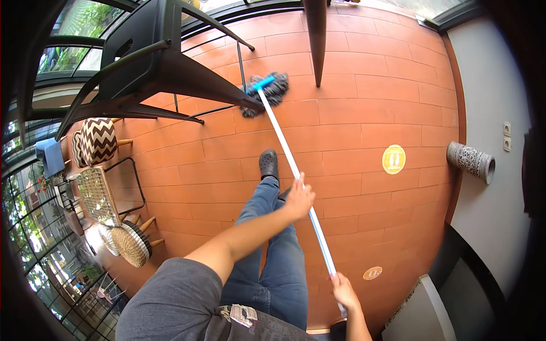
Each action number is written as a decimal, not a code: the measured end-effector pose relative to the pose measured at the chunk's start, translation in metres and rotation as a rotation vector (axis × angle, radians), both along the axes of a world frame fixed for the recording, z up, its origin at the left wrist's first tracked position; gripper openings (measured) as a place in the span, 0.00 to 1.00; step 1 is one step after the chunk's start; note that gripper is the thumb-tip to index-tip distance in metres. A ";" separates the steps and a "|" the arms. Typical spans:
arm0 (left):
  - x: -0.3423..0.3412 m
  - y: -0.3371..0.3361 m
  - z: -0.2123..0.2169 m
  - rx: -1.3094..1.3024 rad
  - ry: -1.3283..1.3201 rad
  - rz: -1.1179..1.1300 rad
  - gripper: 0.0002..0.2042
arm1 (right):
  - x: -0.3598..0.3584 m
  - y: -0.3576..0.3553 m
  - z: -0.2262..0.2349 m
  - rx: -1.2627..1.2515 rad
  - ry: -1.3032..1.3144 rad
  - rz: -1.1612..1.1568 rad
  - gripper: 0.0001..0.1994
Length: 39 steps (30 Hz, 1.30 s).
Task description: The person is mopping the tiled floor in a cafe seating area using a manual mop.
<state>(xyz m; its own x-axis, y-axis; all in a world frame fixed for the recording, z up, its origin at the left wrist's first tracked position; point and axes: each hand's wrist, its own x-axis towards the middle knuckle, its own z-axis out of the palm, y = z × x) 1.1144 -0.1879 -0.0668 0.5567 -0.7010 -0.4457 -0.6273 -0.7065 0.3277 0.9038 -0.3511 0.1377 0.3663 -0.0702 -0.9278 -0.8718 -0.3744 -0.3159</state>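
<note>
A mop (pixel 282 138) with a white and light-blue pole slants across the view, from its far head down to my right side. My left hand (pixel 300 200) is closed round the middle of the pole. Lower down, my right hand (pixel 345 292) grips it close to its near end. The grey string mop head (pixel 277 91), with a blue clamp, lies on the orange tiled floor (pixel 352 119). A leg of the dark metal chair (pixel 170 68) passes in front of part of the strings, so I cannot tell whether they touch.
A dark post-like leg (pixel 316 42) stands right of the mop head. Patterned stools (pixel 98 141) and a woven-top table (pixel 98 195) are at left. By the right wall is a carved cylindrical vase (pixel 471 162). Round yellow floor stickers (pixel 393 159) mark the tiles.
</note>
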 end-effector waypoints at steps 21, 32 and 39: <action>-0.014 -0.001 0.019 -0.149 0.066 -0.183 0.08 | -0.055 0.057 0.016 -0.004 0.054 -0.253 0.19; 0.167 0.008 -0.044 0.049 -0.195 -0.174 0.10 | 0.122 0.094 -0.069 0.173 0.064 -0.564 0.21; 0.114 -0.028 -0.041 -0.031 -0.140 -0.194 0.10 | 0.060 0.048 -0.054 -0.028 0.020 -0.328 0.23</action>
<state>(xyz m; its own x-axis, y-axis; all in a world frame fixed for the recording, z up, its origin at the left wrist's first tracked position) 1.2280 -0.2163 -0.1076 0.4653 -0.8128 -0.3506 -0.7908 -0.5596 0.2479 0.9639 -0.3035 0.0835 0.3013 -0.2066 -0.9309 -0.9534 -0.0807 -0.2907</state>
